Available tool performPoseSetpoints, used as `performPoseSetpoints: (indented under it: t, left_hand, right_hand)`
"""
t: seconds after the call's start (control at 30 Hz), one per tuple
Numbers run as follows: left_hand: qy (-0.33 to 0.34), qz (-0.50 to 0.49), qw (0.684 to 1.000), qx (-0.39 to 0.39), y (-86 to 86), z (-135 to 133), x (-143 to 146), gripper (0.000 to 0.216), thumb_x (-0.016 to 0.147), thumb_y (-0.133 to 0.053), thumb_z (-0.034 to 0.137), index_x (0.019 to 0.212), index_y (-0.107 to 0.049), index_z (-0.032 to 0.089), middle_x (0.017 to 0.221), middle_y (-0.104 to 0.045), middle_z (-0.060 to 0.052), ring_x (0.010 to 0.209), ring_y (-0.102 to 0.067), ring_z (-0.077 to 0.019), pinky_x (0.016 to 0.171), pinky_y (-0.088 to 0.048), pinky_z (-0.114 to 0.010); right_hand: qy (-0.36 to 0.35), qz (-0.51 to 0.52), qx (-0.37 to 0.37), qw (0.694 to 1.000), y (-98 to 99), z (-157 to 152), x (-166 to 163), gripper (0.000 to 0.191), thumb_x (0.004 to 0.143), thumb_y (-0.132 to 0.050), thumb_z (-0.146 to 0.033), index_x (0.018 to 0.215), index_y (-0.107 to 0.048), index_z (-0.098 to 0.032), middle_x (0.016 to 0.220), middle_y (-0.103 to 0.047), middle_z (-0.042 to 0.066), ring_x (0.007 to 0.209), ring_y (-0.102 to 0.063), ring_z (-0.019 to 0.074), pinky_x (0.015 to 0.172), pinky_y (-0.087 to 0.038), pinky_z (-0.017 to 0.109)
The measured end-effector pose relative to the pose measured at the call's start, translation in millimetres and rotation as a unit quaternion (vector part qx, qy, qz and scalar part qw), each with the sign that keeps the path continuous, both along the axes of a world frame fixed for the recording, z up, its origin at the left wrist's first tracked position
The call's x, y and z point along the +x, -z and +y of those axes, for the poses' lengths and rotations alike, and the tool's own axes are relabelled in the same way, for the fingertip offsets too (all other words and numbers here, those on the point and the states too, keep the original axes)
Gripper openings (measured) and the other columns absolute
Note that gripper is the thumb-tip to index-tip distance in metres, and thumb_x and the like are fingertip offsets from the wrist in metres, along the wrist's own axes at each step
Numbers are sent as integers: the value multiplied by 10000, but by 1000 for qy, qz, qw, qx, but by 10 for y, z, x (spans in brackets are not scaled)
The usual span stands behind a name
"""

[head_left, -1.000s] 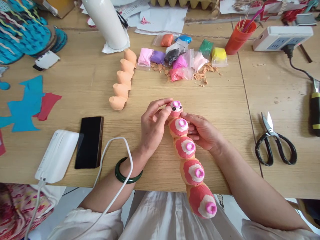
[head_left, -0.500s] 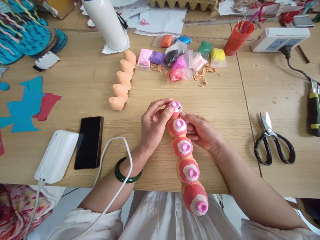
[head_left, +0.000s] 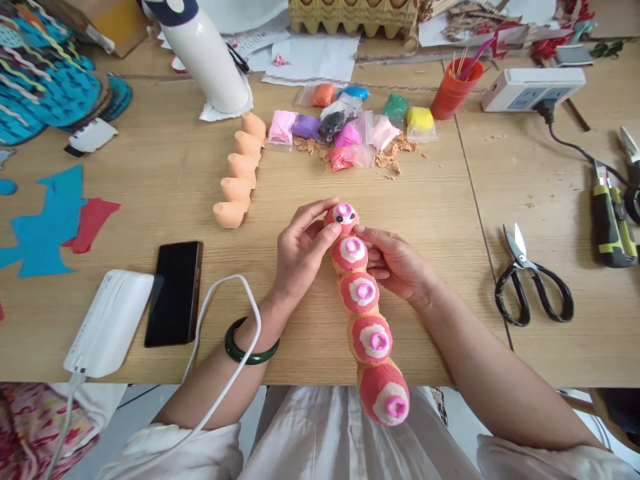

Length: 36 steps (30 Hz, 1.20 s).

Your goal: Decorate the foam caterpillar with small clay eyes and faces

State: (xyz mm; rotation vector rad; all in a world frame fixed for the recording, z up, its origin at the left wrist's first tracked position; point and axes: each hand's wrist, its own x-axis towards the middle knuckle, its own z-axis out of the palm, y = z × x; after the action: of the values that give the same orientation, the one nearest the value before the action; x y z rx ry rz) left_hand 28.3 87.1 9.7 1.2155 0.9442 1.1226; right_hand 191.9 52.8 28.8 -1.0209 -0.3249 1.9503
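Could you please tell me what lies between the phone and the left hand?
In the head view, a loop of white cable shows between the phone and the left hand.

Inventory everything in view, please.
Decorated strip: 1, reddish, held
Plain strip: 1, peach, centre left
Packets: about ten, multicoloured, upper centre
Bottle: 1, white, upper left
Egg trays: one stack, yellowish, back
Papers: several, white, back
Cup: 1, red, upper right
Power strip: 1, white, upper right
Scissors: 1, black, right
Tools: several, black-yellow, right
Phone: 1, black, left
Boxy device: 1, white, left
Cable: 1, white, lower left
Cutouts: several, blue-red, left
Crafts: several, blue, upper left
Bangle: 1, green, left wrist
Table: 1, brown, underneath
Left hand, right hand: 2, bare, on strip
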Motion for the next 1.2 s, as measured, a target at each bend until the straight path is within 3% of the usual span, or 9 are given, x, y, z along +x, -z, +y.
performPoseSetpoints:
  t: [0.53, 0.97, 1.2]
  left_hand:
    - [-13, 20, 999, 45, 14, 7, 17, 397, 895, -821, 444, 1218, -753, 225, 1258, -748, -100, 1197, -736, -245, 1066, -601, -372]
    - [16, -10, 1000, 2, 55, 32, -7, 421, 892, -813, 410, 1268, -744, 234, 1316, -745, -113, 1187, -745, -256, 1033, -617, -377]
    - [46, 33, 996, 66, 123, 113, -59, 459, 885, -823, 386, 1311, -741, 236, 1424, -674, -114, 1238, -712, -251, 1015, -619, -338]
  right_hand:
    - [-4, 10, 16, 1000, 22, -3, 11, 445, 768, -877, -386, 691, -475, -210, 572, -242, -123, 495, -114, 36, 385, -106, 162]
    - [3, -9, 15, 1000, 36, 1, 8, 481, 721, -909, -399, 662, -473, -205, 567, -265, -119, 494, -137, 31, 382, -108, 159]
    - [41, -114, 49, 991, 40, -14, -26, 470, 704, -911, -490, 731, -547, -195, 541, -325, -122, 458, -228, 27, 397, -143, 184]
